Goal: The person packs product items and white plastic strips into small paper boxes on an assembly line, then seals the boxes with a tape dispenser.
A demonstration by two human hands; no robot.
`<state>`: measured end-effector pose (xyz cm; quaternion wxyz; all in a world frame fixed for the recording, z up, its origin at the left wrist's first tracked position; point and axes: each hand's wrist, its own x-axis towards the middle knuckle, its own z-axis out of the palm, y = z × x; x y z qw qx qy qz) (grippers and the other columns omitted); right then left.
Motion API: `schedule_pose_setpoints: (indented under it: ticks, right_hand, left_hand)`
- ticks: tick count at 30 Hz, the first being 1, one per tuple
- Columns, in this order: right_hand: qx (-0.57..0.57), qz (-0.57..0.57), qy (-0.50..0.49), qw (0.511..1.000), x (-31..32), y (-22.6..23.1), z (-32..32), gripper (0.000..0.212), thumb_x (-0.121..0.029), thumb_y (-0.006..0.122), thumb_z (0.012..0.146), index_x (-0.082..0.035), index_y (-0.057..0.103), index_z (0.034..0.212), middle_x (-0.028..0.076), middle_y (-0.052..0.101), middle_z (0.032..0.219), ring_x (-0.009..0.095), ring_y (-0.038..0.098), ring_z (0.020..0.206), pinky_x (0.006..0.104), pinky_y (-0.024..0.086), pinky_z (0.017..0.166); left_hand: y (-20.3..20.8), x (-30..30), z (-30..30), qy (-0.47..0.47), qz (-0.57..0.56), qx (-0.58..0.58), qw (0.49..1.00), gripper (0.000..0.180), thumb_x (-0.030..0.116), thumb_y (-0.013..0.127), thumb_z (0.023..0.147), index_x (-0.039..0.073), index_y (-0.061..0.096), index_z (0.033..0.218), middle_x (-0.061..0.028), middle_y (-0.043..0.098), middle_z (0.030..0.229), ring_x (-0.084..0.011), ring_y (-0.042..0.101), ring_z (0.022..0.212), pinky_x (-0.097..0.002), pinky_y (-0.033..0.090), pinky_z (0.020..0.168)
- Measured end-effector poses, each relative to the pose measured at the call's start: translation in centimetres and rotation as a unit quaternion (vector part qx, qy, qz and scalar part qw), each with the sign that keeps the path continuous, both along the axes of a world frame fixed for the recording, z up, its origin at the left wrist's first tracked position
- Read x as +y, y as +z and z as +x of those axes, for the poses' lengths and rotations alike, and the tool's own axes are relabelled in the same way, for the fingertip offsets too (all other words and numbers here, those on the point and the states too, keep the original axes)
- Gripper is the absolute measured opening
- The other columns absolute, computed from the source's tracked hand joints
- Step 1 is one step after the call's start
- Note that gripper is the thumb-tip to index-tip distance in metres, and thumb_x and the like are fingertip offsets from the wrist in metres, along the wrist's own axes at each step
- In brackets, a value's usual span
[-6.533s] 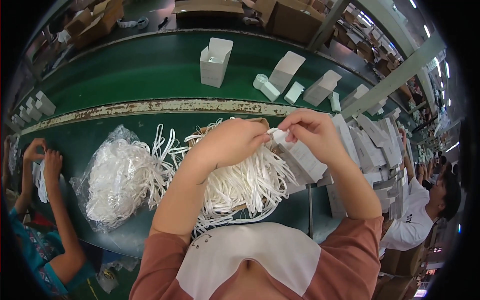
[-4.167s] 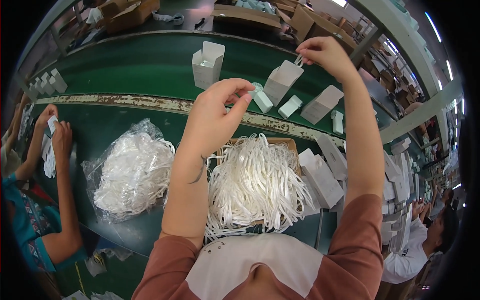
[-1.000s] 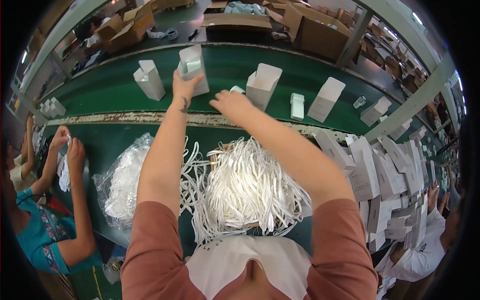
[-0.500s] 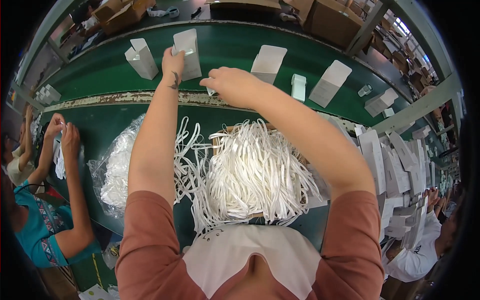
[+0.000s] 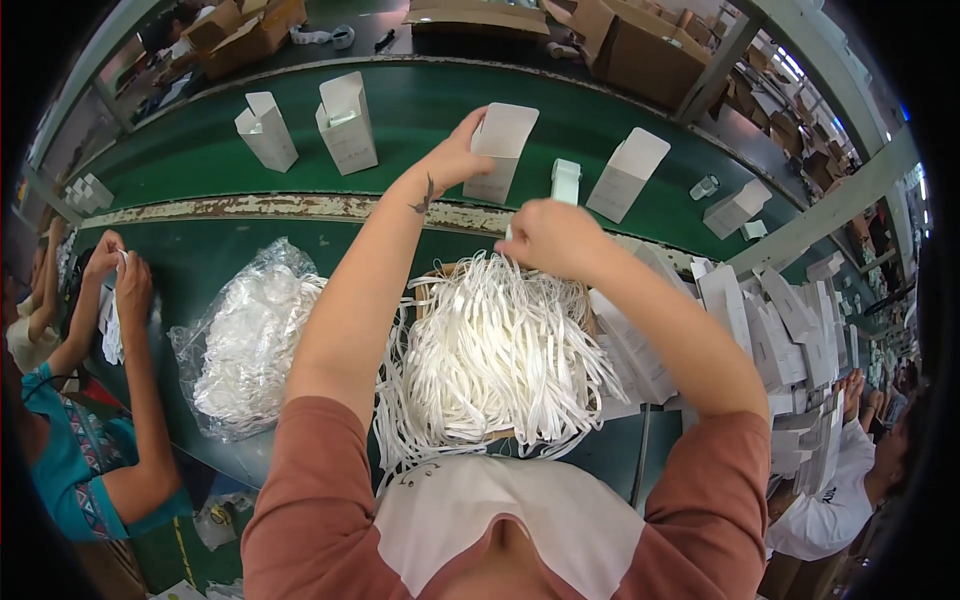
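My left hand (image 5: 455, 160) is closed on a white open-topped carton (image 5: 506, 165) standing on the green conveyor belt, thumb on its near side, flap raised. Lower and to the right, my right hand (image 5: 555, 237) is closed over a small white piece (image 5: 510, 232) whose kind I cannot make out; most of it is hidden by the fingers. Just below that hand lies a heap of white wrist straps (image 5: 500, 360) in a shallow cardboard box, some spilling over its left side. A white rounded device (image 5: 565, 182) rests on the belt beyond my right hand.
More open white cartons stand on the belt: two at left (image 5: 346, 130), one at right (image 5: 628, 178). A clear plastic bag of straps (image 5: 255, 345) lies left of the heap. White cartons (image 5: 770, 335) pile up at right. A co-worker's hands (image 5: 128, 280) work at far left.
My left hand has let go of a carton at the left and moved right to hold another. My right hand has moved right and nearer, above the straps. The belt's cartons have shifted leftward in view.
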<state>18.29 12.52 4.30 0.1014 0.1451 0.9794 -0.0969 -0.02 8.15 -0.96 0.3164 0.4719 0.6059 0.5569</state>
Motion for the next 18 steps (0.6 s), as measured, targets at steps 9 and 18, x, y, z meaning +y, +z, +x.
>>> schedule_pose_setpoints:
  ticks: [9,18]
  right_hand:
    - [0.121,-0.378,-0.087,0.914,1.0,0.4,1.3,0.014,-0.013,0.063,0.077,0.0,0.061,0.079,0.007,0.061,0.069,0.012,0.058,0.061,0.0249,0.047,0.057]
    - [0.41,-0.419,-0.04,0.809,3.2,7.1,-1.4,0.013,-0.011,0.058,0.084,0.0,0.06,0.09,0.007,0.062,0.076,0.008,0.056,0.061,0.0193,0.044,0.055]
  left_hand:
    - [-1.4,-0.3,-1.2,-0.029,-0.041,0.002,0.999,0.058,0.004,0.068,0.07,0.002,0.043,0.122,-0.0085,0.056,0.111,-0.0181,0.051,0.104,-0.031,0.038,0.092]
    - [-1.5,-1.3,-1.5,0.011,-0.013,0.014,1.0,0.054,0.003,0.071,0.067,0.001,0.048,0.117,-0.0095,0.058,0.106,-0.0179,0.053,0.099,-0.0307,0.042,0.088]
